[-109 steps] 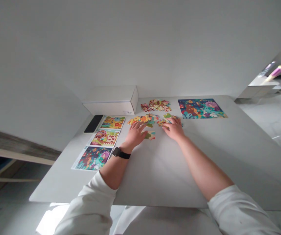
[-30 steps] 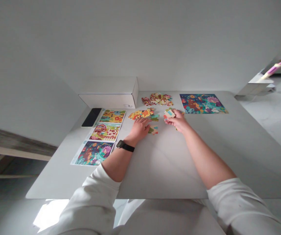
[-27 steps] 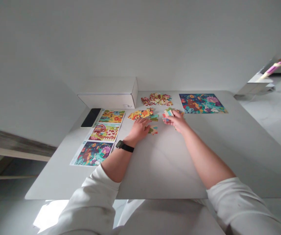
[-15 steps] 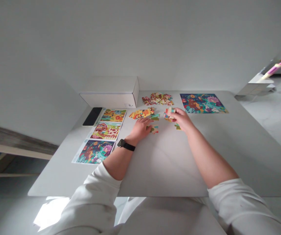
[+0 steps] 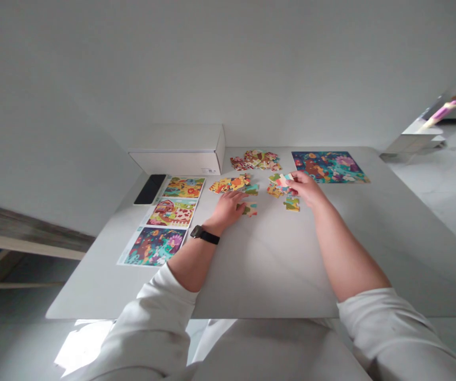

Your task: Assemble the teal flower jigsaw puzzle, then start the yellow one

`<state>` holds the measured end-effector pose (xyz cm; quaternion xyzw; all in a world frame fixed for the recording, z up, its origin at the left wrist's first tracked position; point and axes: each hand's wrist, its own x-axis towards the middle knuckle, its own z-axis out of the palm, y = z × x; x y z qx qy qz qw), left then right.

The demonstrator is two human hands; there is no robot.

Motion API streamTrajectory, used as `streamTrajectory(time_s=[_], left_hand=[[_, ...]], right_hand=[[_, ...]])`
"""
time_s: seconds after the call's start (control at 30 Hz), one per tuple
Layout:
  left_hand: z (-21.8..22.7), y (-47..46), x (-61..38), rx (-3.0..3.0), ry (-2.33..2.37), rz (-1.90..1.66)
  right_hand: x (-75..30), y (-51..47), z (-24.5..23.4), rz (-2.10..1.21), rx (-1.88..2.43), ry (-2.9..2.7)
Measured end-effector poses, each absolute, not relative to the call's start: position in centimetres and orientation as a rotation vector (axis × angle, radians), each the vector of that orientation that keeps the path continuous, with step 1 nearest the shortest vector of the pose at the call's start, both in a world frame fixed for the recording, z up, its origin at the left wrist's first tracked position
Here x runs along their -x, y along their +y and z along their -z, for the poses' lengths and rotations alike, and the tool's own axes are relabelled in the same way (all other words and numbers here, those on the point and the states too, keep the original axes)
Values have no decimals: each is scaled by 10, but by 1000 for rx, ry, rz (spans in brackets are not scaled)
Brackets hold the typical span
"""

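My right hand [image 5: 304,186] pinches a puzzle piece [image 5: 284,181] with red, cream and teal colours, just above a small group of yellow and orange pieces [image 5: 274,191]. A loose green and yellow piece [image 5: 292,205] lies below it on the table. My left hand [image 5: 228,208], with a black watch at the wrist, rests on the table with its fingers stretched out. Its fingertips touch or nearly touch a teal-green piece [image 5: 252,189], and a piece with green and cream [image 5: 251,210] lies by the thumb. Beyond the fingers is a cluster of orange pieces [image 5: 230,183].
A pile of mixed pieces [image 5: 256,160] lies at the back. To its right is a dark-blue picture puzzle [image 5: 329,167]. A white box [image 5: 176,151] stands against the wall. On the left are a phone [image 5: 149,189] and a sheet with three pictures [image 5: 171,212].
My right hand has moved slightly right with the held piece, which has turned. The green and yellow loose piece shows more fully. My left hand stays in place.
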<state>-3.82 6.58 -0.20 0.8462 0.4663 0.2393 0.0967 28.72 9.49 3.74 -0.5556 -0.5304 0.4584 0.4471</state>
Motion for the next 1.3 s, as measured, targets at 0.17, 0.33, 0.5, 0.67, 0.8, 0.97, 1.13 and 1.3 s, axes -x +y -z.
streamTrajectory(time_s=[0.17,0.33,0.5,0.67,0.8,0.97,1.13,1.3], left_hand=[[3,66,38,-2523,1356,-708],[6,66,38,-2517,1306,-711],[8,67,40,-2507,1291,-706],[8,68,40,-2508,1279,-690],[8,67,39,-2512,1273,-707],[8,66,38,-2525,1317,-723],[7,65,37,-2444,1663,-838],[4,65,35,-2338,1803,-605]], right_hand=[[-306,95,-38,-1194,1490,-1471],[-311,98,-30,-1031,1732,-1805],[-308,99,-28,-735,1956,-2019],[-308,98,-31,-694,1965,-2106],[-301,97,-32,-409,1895,-2103],[-271,92,-21,-274,1770,-2169],[-242,83,-11,-198,1662,-2281],[-229,79,-7,-144,1611,-2315]])
